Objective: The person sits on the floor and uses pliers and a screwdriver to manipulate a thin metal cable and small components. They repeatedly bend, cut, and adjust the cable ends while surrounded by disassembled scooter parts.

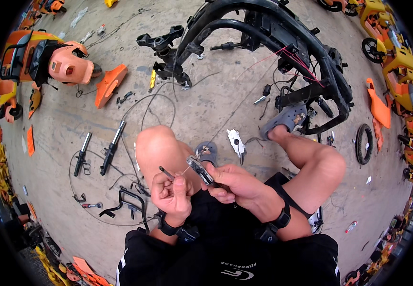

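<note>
My left hand [171, 194] is closed in a pinch around a short thin dark rod [165, 172], whose tip sticks out past the fingers. A fine wire or cable strand seems to run from these fingers toward my other hand. In my right hand [237, 185] is a small black-and-silver mechanical part [200, 171], long and narrow, gripped between thumb and fingers. Its exact kind does not show. Both hands are close together above my lap, between my bent knees. A thin cable leads away from the part's far end, up toward the frame.
A black vehicle frame [263, 29] with pink wires stands ahead. Left on the concrete floor lie two fork tubes [113, 148], a black bracket [129, 202], looped cables and an orange panel [110, 86]. A tyre [364, 144] lies right; orange-yellow scooters [402, 62] line the edges.
</note>
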The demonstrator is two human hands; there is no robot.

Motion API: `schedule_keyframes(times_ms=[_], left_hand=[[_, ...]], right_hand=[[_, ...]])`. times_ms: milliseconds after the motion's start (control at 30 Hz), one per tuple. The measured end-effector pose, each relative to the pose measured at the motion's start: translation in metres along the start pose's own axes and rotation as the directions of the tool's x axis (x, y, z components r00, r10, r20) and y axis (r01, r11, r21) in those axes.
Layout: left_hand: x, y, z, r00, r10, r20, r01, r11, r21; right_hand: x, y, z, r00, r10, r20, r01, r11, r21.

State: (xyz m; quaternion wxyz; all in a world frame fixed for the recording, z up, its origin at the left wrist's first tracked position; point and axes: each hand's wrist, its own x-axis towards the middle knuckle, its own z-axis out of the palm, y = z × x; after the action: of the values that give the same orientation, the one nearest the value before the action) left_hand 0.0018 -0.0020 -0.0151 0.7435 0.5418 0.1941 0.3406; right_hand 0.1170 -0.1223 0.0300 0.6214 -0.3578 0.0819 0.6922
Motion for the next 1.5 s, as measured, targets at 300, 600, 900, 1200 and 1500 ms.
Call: schedule_keyframes(times_ms=[300,600,900,1200,1500], left_hand=[[0.000,0.001,0.004,1.000,0.012,-0.025,-0.012,1.000,-0.007],[0.000,0.002,0.004,0.999,-0.012,-0.036,0.011,1.000,-0.026],[-0.001,0.001,0.000,1.000,-0.010,-0.028,0.009,1.000,-0.027],[-0.001,0.004,-0.001,1.000,0.005,-0.026,-0.002,0.990,0.139],[-0.004,-0.001,-0.006,0.999,0.037,-0.011,-0.034,0.985,0.171]], right_hand=[[-0.001,-0.006,-0.006,0.999,-0.014,-0.041,0.012,0.998,-0.063],[0.002,-0.005,-0.007,1.000,-0.002,-0.013,0.002,1.000,0.023],[0.001,-0.010,-0.009,0.999,0.011,0.050,-0.008,0.998,-0.058],[0.001,-0.002,-0.011,0.999,-0.002,-0.032,0.001,1.000,-0.018],[0.002,-0.007,-0.009,0.997,-0.015,-0.073,0.011,0.999,-0.052]])
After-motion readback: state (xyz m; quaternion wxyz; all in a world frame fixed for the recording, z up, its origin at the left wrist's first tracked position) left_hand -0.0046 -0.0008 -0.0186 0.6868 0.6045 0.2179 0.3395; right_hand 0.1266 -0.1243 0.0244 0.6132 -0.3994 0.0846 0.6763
